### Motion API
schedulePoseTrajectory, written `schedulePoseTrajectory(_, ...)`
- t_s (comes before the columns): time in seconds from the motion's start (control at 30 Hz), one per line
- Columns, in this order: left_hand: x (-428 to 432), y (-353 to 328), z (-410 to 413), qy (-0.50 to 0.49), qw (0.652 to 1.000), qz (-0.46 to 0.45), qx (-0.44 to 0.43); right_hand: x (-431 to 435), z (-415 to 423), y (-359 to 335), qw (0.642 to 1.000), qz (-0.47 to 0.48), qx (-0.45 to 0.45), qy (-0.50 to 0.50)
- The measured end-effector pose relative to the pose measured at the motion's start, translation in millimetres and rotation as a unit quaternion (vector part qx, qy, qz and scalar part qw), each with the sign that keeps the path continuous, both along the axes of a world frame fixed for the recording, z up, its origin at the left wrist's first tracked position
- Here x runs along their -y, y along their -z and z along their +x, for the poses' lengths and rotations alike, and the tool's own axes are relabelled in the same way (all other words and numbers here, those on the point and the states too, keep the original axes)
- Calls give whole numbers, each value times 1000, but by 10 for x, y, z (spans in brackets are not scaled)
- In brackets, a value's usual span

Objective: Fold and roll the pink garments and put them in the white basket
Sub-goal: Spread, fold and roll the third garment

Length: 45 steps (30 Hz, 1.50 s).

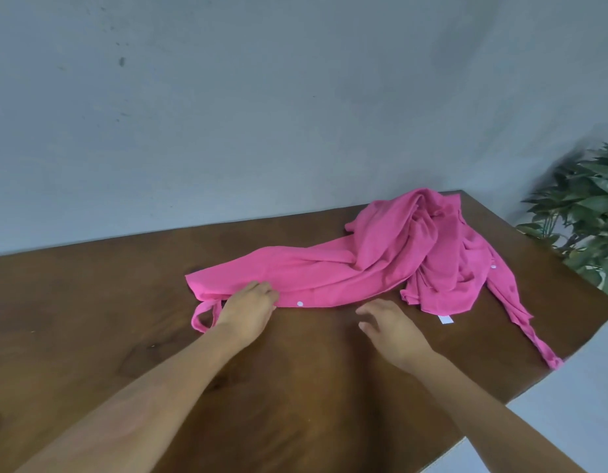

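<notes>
Left hand sits on the near hem of the pink garment, fingers bent down and pinching the cloth beside a white button, likely to pin that end while the rest gets straightened. Right hand is open with fingers spread, holding nothing, just short of the hem on bare table; probably about to take the hem further along. The garment runs from mid-table, drawn out flat, to a crumpled heap at the far right corner; one piece or several, cannot tell. A loop trails by the left wrist, a sash reaches the right edge, and a label shows near the heap. All loose ends to tuck before rolling. Plant stands beyond the right corner. Basket not made out.
</notes>
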<state>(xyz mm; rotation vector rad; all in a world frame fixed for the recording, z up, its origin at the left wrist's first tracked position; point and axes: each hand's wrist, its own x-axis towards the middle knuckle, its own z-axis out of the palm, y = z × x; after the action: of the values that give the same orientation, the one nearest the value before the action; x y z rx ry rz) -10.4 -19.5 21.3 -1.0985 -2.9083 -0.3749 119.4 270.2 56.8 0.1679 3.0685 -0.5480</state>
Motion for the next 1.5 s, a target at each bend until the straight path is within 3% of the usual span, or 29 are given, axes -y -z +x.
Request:
schedulePoseTrajectory(0.23, 4, 23, 74, -51, 997, -49, -43, -184, -151, 58, 998, 7, -46, -35)
schedulePoseTrajectory(0.57, 470, -121, 396, -218, 972, 78, 32, -240, -456, 242, 989, 99, -50, -93)
schedulePoseTrajectory(0.67, 745, -75, 535, -228, 972, 49, 35, -166, -497, 311, 986, 99, -81, -105)
schedulePoseTrajectory(0.9, 1327, -79, 794, -277, 956, 82, 48, 241, -507, 316, 973, 88, -175, -121)
schedulePoseTrajectory(1.17, 2169, -81, 1053, -276, 951, 133, 33, 972, -142, 124, 977, -8, -194, -87)
schedulePoseTrajectory(1.33, 2610, -36, 1168, -156, 984, 90, -10, 1419, 299, 145, 975, -33, -205, -74)
schedulePoseTrajectory(1.5, 2910, 156, 1186, -78, 992, 96, -29, 1709, 727, 264, 983, -51, -174, 26)
